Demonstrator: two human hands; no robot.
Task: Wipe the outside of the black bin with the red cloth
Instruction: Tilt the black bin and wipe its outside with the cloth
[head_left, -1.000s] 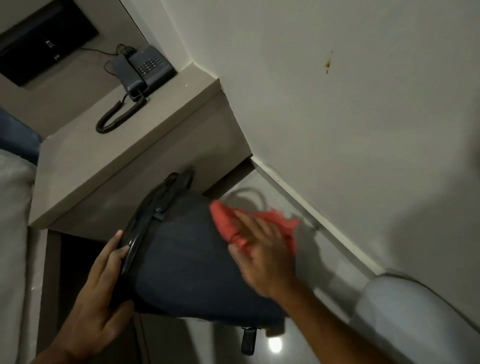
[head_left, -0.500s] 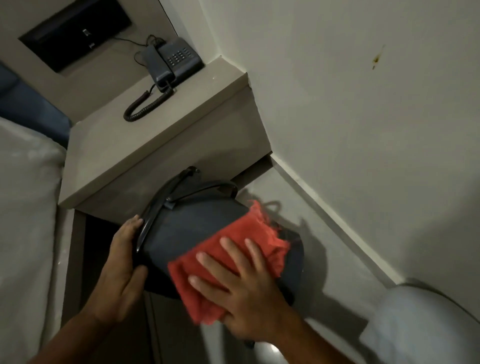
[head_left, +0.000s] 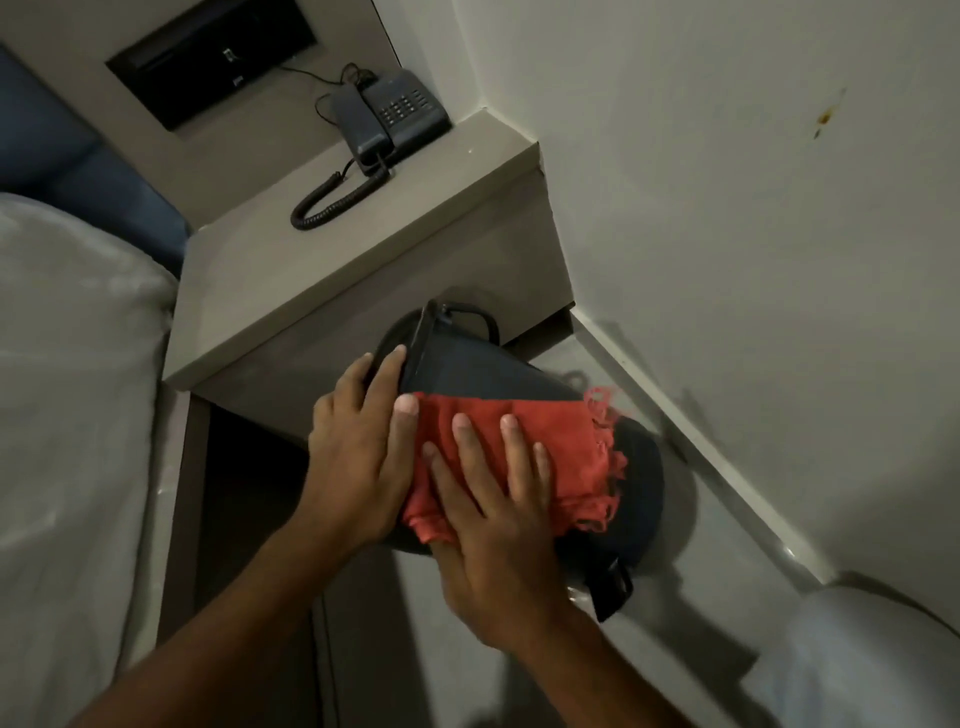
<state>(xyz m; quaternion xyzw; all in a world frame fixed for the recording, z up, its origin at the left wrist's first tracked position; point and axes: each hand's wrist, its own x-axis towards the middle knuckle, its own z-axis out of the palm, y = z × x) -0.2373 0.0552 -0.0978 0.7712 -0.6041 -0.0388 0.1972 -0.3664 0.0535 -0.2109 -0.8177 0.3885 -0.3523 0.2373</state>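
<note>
Head view looks down into a room corner, where the pale painted wall (head_left: 727, 234) meets the glossy grey floor (head_left: 727, 530), with white bedding (head_left: 67, 415) along your left. Next in size is the grey-beige bedside table (head_left: 322, 275), which carries a dark corded telephone (head_left: 389, 117) at its back edge. Just in front of that table, tipped well over with its rim toward the table and its base toward the wall, is the black plastic bin (head_left: 488, 374); a black pedal or clip juts out below its base end. Whether its base rests on the floor I cannot tell. Spread over the upper side of the bin is the red frayed cloth (head_left: 561, 441). Your right hand (head_left: 498, 525) lies flat on the cloth, fingers extended and slightly splayed, pressing it to the bin's wall rather than closing around it. Your left hand (head_left: 358, 447) is open too, palm against the bin near the rim and fingertips at the rim's edge, steadying it. By my reading the wipe is under way: the cloth covers the middle of the side facing you, while the strip nearest the rim, the base end and the hidden far side show no sign of being covered and likely remain, so turning the bin will be needed.
</note>
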